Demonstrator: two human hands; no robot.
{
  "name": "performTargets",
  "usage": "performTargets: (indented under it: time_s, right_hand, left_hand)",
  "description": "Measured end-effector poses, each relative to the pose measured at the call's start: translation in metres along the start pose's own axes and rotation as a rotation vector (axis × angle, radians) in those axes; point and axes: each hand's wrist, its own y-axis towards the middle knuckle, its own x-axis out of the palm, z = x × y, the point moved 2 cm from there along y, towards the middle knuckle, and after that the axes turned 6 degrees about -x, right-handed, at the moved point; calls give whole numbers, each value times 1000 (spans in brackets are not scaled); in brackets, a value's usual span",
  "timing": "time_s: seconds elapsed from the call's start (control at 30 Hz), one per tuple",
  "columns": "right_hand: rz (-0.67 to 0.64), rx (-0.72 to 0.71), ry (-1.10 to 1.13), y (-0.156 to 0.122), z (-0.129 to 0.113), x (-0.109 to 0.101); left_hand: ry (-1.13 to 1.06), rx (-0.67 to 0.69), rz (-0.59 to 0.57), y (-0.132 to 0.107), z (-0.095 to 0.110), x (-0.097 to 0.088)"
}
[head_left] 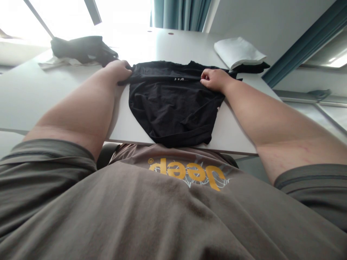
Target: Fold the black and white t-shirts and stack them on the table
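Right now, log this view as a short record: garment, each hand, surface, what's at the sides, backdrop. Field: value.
garment: black T-shirt, spread out, wrinkled, small white print on it
left hand: left hand at the shirt's upper left edge; grip unclear
right hand: right hand on the shirt's upper right, fingers curled; grip unclear
surface: white table
far left: heap of dark clothing over pale cloth
far right: folded white cloth on black cloth
backdrop: teal curtain
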Motion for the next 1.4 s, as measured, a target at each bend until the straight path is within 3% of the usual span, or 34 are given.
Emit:
performTargets:
  time_s: [1.4]
  right_hand:
    - [-39, 9, 9, 0, 0, -1]
  left_hand:
    - [-6, -14, -15, -1, 1, -1]
